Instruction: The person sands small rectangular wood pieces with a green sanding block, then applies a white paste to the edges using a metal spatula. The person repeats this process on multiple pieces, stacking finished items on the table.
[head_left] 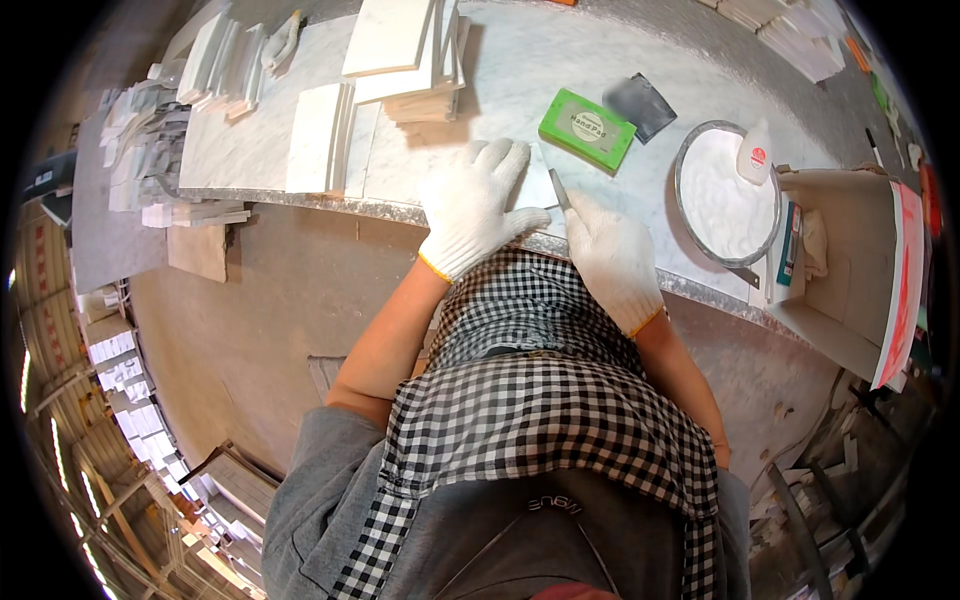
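My left hand (476,205), in a white knit glove, lies flat with its fingers apart on a white tile (537,178) at the table's near edge. My right hand (612,245), gloved the same way, is closed around a narrow grey blade-like tool (558,188). The tool's tip points up, beside the tile's right side; its handle is hidden in my fingers. Just beyond my right hand sits a green hand pad (588,130), with a dark grey sheet (641,107) behind it.
A round basin of white paste (728,205) stands to the right, a white bottle (755,152) in it. Beside that is an open cardboard box (850,260). Stacked white tiles (395,40) and upright tiles (316,140) occupy the marble-topped table (250,150) at left.
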